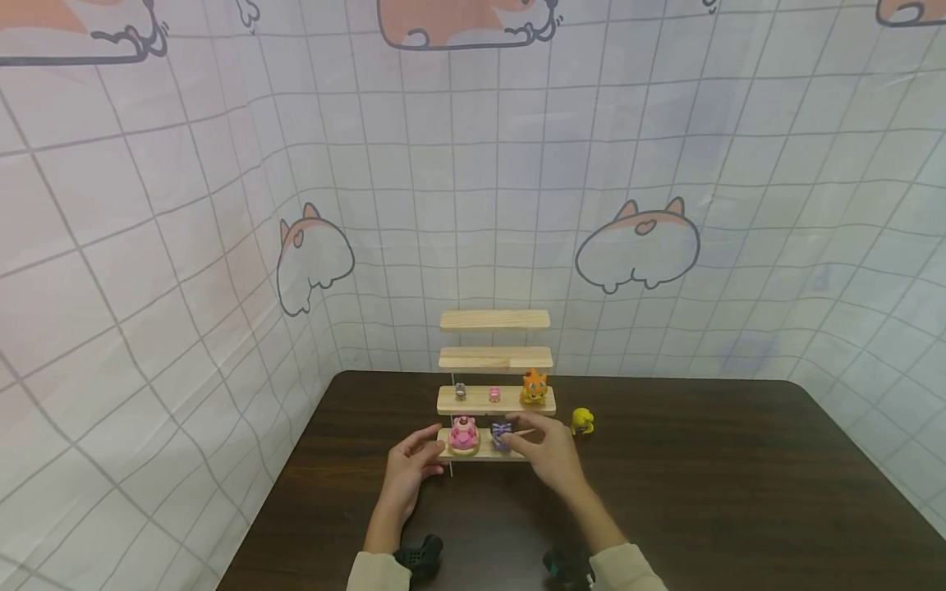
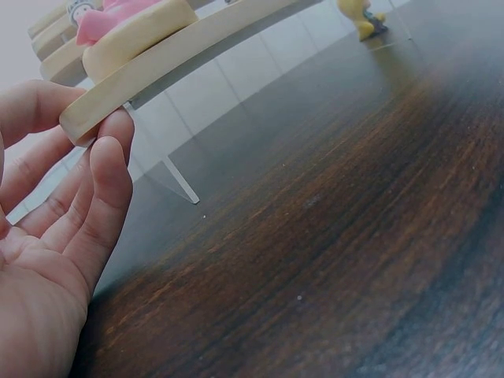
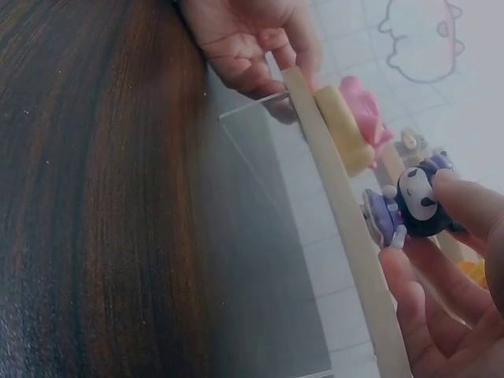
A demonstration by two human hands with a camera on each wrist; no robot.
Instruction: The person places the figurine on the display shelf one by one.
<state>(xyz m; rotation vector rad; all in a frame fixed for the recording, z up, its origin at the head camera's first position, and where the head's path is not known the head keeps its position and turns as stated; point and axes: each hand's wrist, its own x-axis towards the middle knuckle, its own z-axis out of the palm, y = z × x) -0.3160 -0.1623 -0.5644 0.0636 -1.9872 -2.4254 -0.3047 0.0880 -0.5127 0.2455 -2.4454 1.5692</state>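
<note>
A small purple and black figurine (image 3: 419,197) is held by the head between the thumb and fingers of my right hand (image 1: 553,453). Its purple base is right at the top of the lowest board (image 3: 346,209) of a tiered wooden display shelf (image 1: 496,400). My left hand (image 1: 408,469) grips that board's left end, fingers above and below the wood. Beside it on the same board sits a pink figurine (image 1: 463,436) on a pale yellow round base.
On the second board stand a tiny grey figurine (image 1: 461,391), a tiny pink one (image 1: 494,395) and an orange and yellow one (image 1: 534,387). A yellow figurine (image 1: 582,421) is on the dark table (image 1: 702,484) to the right. A patterned curtain (image 1: 473,205) hangs behind.
</note>
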